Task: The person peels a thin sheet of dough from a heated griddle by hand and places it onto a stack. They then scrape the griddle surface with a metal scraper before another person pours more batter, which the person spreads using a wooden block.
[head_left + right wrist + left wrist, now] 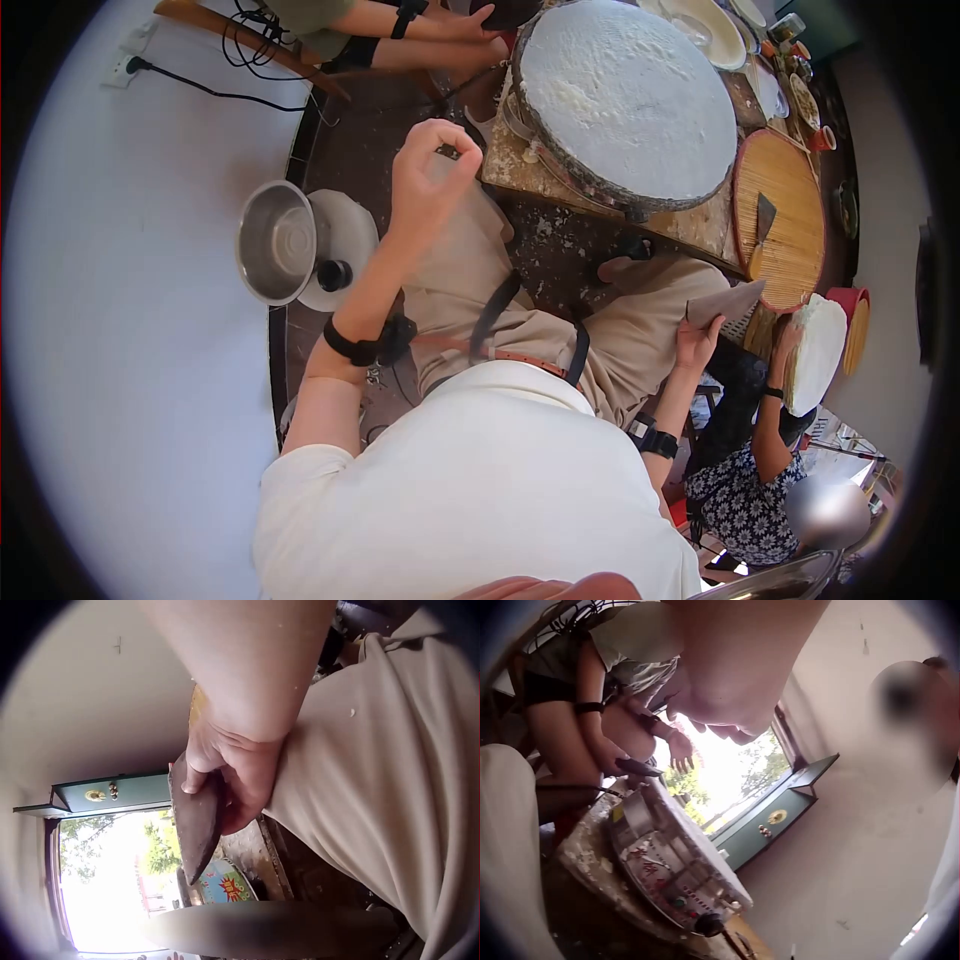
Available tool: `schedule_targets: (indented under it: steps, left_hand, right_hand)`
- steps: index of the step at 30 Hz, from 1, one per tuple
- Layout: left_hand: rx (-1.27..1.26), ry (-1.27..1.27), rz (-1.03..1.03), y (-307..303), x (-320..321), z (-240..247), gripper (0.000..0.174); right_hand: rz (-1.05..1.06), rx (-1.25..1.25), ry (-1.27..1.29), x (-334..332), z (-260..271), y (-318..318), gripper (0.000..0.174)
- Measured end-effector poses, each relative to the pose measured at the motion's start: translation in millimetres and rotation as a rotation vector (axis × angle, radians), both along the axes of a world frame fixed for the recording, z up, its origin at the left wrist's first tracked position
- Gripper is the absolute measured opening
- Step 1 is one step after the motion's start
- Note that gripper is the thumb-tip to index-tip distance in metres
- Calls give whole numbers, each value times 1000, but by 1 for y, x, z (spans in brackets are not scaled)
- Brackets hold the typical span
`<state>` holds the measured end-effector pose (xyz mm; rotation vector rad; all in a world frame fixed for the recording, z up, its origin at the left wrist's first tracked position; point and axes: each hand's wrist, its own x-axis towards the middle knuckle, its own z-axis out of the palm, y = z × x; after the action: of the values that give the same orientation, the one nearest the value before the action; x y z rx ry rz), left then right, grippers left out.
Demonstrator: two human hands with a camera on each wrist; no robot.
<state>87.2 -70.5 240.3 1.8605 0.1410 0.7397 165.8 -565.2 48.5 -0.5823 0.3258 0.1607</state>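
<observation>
My left hand (425, 185) is raised over my left thigh, its fingers loosely curled and thumb bent toward them, with nothing seen in its grasp. Near it stands a large round griddle (630, 100), its top coated white with small crumbs. At my right thigh my right hand (697, 345) holds a flat brown scraper (730, 302) by one end. In the right wrist view the thumb presses on the face of this scraper (196, 821), whose pointed end hangs free. The fingers behind it are partly hidden.
A round woven mat (775, 190) bears a metal spatula (764, 220). At the right, another person (745, 490) holds a stack of white round sheets (815, 355). Someone else sits beyond the griddle. A steel bowl (277, 243) stands at the left wall near a black cable (215, 93).
</observation>
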Motion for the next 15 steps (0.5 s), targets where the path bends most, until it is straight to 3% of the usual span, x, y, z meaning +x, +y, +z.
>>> schedule_targets:
  steps: [2, 6, 15]
  left_hand:
    - [293, 304, 185, 26, 16, -59, 7]
    - [407, 481, 118, 53, 38, -166, 4]
    - [604, 618, 182, 37, 65, -195, 11]
  right_hand:
    - [-7, 27, 17, -2, -13, -2, 36]
    - [13, 49, 71, 9, -20, -5, 41]
    - [56, 58, 27, 10, -20, -6, 46]
